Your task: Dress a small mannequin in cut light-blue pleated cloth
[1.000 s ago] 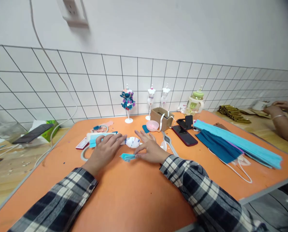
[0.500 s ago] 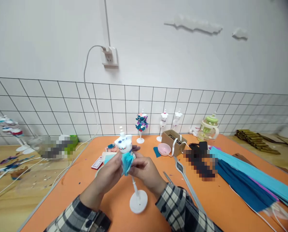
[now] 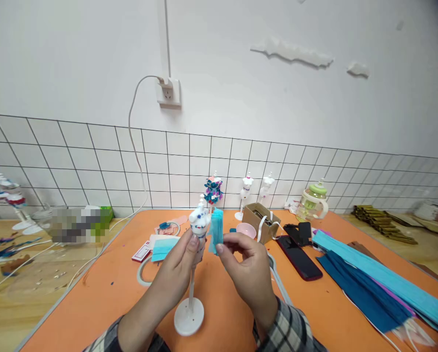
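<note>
A small white mannequin [image 3: 200, 220] on a round white stand stands upright in front of me, with blue and red specks on its torso. My left hand [image 3: 178, 266] is closed around its torso, the thumb across the front. Just to its right, my right hand [image 3: 246, 266] pinches a pleated light-blue fabric strip [image 3: 217, 230] between thumb and fingers. The strip is held upright close beside the mannequin; whether they touch, I cannot tell. The mannequin's round base [image 3: 189, 317] is low in the middle of the orange mat.
Light-blue fabric [image 3: 164, 248], a red-edged white box [image 3: 142, 251] and a tape roll lie left. Behind stand a decorated mannequin [image 3: 213, 190], two plainer ones, a pink bowl [image 3: 245, 230] and a cardboard box [image 3: 261, 222]. Rightward are a phone [image 3: 299, 258], blue fabrics [image 3: 365, 288] and a jug [image 3: 312, 201].
The light-blue fabric has come away from the mannequin's waist and is now in my right hand, to the right. The mannequin's base has shifted left and slightly nearer.
</note>
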{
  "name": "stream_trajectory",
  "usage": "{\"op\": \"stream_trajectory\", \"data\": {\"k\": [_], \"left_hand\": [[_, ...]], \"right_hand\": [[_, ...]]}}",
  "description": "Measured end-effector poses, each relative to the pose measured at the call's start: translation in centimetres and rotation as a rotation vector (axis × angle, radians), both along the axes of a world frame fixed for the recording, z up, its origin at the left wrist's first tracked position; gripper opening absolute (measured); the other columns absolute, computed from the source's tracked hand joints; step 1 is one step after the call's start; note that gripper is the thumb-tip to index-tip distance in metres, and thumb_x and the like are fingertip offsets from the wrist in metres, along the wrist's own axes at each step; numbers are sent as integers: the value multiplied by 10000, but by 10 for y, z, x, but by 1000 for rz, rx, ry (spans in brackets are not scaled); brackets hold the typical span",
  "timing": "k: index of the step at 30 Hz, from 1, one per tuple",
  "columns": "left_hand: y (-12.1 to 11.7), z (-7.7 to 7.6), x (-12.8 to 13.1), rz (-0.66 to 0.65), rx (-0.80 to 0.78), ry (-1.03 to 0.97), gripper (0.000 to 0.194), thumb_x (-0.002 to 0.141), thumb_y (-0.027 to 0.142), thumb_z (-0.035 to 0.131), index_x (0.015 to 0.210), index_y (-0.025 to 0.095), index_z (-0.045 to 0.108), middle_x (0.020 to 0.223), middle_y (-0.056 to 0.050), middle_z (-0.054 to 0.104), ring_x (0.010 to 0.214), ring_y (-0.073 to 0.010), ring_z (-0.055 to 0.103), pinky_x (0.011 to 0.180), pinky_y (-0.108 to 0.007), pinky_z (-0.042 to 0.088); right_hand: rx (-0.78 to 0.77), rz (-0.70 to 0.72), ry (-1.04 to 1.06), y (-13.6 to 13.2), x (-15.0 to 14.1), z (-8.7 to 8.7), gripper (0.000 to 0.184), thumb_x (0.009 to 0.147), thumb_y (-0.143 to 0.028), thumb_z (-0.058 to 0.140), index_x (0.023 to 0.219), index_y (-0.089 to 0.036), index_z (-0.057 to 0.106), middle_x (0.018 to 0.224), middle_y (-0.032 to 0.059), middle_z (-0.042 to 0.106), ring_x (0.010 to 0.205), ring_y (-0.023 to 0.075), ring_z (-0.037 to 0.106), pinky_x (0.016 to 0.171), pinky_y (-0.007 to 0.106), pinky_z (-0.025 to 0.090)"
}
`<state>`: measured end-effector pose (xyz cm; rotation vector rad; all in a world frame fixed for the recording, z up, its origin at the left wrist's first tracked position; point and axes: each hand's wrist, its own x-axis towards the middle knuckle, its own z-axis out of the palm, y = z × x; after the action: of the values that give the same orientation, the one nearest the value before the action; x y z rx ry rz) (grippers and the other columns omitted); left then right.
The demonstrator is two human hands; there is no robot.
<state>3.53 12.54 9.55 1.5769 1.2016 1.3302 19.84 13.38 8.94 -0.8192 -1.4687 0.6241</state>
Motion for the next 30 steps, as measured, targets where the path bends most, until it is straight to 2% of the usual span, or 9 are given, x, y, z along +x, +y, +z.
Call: {"op": "stream_trajectory", "data": {"k": [3,5,8,11,16,19,23,26,30], "left_hand": [[-9,-2,13,-14,-78,-116,566,943,683,411,1303,248,449,712,29,540,664,-198,524,664,-332,514],[-11,-5,16,-53,-98,-173,554,950,683,394,1295,252,346,704,55,512,662,-186,517,691,-336,520],[-10,-9,16,-64,-90,-161,422,956,643,416,1133,268,339,748,56,518,697,-178,529,725,-337,516],[-9,-13,18,6,-74,-64,321,957,567,450,983,268,339,832,35,502,744,-177,523,724,-333,488],[-13,-18,28,-1,-33,-50,215,980,458,434,947,263,350,932,4,485,890,-201,533,819,-362,476],[-15,-20,32,-55,-23,-124,209,984,446,444,1035,255,374,1082,-46,531,1043,-228,552,917,-394,476],[-15,-22,32,-40,4,-135,357,969,482,494,1202,236,380,1318,-127,517,1247,-283,512,1041,-454,431],[-17,-22,32,-24,12,-137,418,993,526,441,1298,244,386,1379,-126,526,1319,-289,490,1086,-458,411],[-20,-22,34,-38,16,-196,511,990,586,426,1376,252,401,1464,-112,491,1405,-284,423,1124,-423,397]], "right_hand": [[82,-82,-44,-1,-12,-8,65,791,-190,671,831,-193,722,687,10,679,598,140,603,579,261,511],[132,-121,-59,0,-17,-13,41,785,-171,655,808,-185,686,671,-2,649,555,120,577,532,234,490],[161,-122,-28,-2,-21,-15,34,799,-175,625,772,-190,608,659,-22,594,511,96,542,479,202,471],[173,-117,-23,-4,-21,-15,102,819,-199,602,748,-204,529,631,-45,530,497,90,525,461,192,455],[261,-282,-201,-6,-18,-13,147,778,-176,589,689,-207,476,592,-49,499,523,102,493,498,220,398],[280,-291,-279,-6,-17,-11,102,764,-143,549,695,-199,498,610,-37,526,553,110,504,525,230,388],[313,-322,-289,-5,-14,-10,110,769,-144,561,701,-198,494,613,-39,514,561,107,502,534,224,385],[307,-347,-306,-3,-13,-9,124,775,-153,582,704,-198,491,610,-44,511,556,104,496,531,219,378],[217,-283,-262,-4,-15,-9,126,780,-166,594,701,-201,503,592,-57,502,501,89,466,479,205,360]]}}
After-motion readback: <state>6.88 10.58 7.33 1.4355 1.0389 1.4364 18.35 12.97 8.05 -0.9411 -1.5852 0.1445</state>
